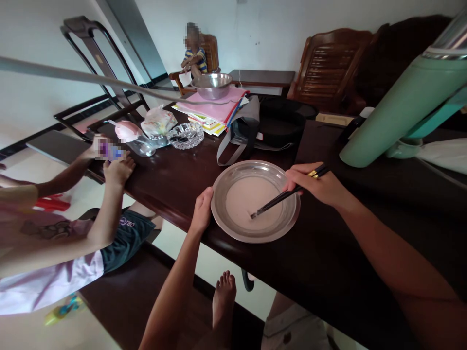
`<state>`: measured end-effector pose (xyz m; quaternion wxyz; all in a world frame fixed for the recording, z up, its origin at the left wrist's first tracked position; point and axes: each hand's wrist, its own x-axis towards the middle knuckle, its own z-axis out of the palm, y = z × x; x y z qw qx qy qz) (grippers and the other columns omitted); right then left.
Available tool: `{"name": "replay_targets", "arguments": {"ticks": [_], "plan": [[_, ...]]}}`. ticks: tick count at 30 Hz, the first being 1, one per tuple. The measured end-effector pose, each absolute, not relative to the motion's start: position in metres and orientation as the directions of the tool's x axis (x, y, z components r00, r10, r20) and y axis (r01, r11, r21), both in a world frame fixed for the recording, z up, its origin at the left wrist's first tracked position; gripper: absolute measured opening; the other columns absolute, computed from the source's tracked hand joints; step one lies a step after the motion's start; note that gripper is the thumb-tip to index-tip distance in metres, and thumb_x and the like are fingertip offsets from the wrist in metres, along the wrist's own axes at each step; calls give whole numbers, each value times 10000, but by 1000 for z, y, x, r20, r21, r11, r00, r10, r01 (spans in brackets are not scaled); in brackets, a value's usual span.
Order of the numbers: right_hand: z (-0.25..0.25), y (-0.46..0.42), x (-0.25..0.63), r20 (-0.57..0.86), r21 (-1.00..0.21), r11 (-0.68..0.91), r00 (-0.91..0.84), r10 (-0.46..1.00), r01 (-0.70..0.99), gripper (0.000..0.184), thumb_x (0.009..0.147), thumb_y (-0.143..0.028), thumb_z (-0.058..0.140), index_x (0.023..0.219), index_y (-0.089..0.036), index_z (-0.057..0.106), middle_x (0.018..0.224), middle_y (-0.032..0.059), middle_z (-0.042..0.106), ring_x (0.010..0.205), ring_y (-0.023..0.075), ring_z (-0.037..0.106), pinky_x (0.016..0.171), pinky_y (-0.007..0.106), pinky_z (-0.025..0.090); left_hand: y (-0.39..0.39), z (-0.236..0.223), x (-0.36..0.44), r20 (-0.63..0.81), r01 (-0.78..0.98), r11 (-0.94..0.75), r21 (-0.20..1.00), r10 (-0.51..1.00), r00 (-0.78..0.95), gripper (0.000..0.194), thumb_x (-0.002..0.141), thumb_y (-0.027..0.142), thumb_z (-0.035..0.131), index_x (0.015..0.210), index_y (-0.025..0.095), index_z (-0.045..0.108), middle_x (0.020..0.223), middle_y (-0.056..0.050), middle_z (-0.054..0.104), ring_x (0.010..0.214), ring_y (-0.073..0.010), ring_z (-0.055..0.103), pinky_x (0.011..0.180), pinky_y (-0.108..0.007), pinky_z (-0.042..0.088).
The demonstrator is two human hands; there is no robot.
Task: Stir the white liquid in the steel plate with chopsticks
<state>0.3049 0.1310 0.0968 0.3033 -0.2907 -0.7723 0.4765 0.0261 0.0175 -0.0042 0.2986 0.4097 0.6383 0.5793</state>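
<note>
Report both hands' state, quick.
Left hand: closed on the left rim of the metal bowl.
Right hand: closed around black chopsticks, tips in the pale liquid.

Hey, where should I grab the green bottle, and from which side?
Probably best around the middle of the green bottle, from the near side, with the right hand once it lets go of the chopsticks. It's a long, straight cylinder, and a cup crowds its base on the right.
</note>
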Motion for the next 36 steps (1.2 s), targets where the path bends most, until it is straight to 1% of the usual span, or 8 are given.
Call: {"name": "replay_targets", "arguments": {"ticks": [3,7,13,17,22,27,32,36], "plan": [[95,132,304,214,-899,408,-654,726,159,356,929,-439,595,688,-205,713,756,34,744,685,155,643,606,269,487,18,-4,26,104,182,-14,983,863,-495,479,860,637,552,676,196,523,673,20,484,643,-136,436,622,-236,416],[95,131,305,245,-880,422,-553,797,217,372,947,-414,570,669,-199,693,716,26,721,575,121,565,540,264,429,18,-7,24,93,163,-16,987,873,-479,481,865,643,541,687,196,527,679,21,482,644,-135,428,622,-238,408],[97,129,304,276,-857,478,-614,739,190,325,924,-408,599,684,-210,694,771,30,734,679,153,625,614,280,479,17,-10,23,72,157,8,988,866,-494,469,873,636,519,704,199,548,684,14,499,652,-144,445,608,-240,398],[97,129,304,257,-874,440,-574,777,204,372,945,-407,566,654,-202,676,719,26,722,553,122,555,542,275,433,17,-6,25,80,172,6,985,869,-489,480,852,648,539,686,198,531,679,17,495,652,-141,443,617,-241,405],[97,128,303,261,-862,474,-647,716,177,322,925,-394,593,678,-212,691,794,32,737,710,161,641,612,278,472,17,-5,25,88,178,2,984,863,-498,460,868,622,537,692,197,548,683,14,505,660,-144,459,628,-238,414],[98,128,305,265,-853,469,-586,765,227,369,953,-394,553,663,-205,677,710,20,704,577,129,570,560,282,423,17,-9,23,92,169,-10,986,870,-484,469,884,619,532,688,193,561,678,11,520,655,-144,468,629,-239,428],[98,128,304,279,-849,495,-638,718,185,311,930,-389,587,699,-209,691,783,34,730,694,158,624,615,286,464,18,-7,24,106,175,-22,984,863,-493,488,869,645,547,711,186,590,699,4,546,673,-148,489,642,-244,439],[98,128,305,272,-855,466,-570,775,225,367,952,-391,555,660,-203,673,728,27,714,573,129,555,552,288,416,17,-8,24,96,164,-17,986,867,-489,493,863,650,549,705,184,575,702,6,539,674,-144,482,647,-243,436]]}}
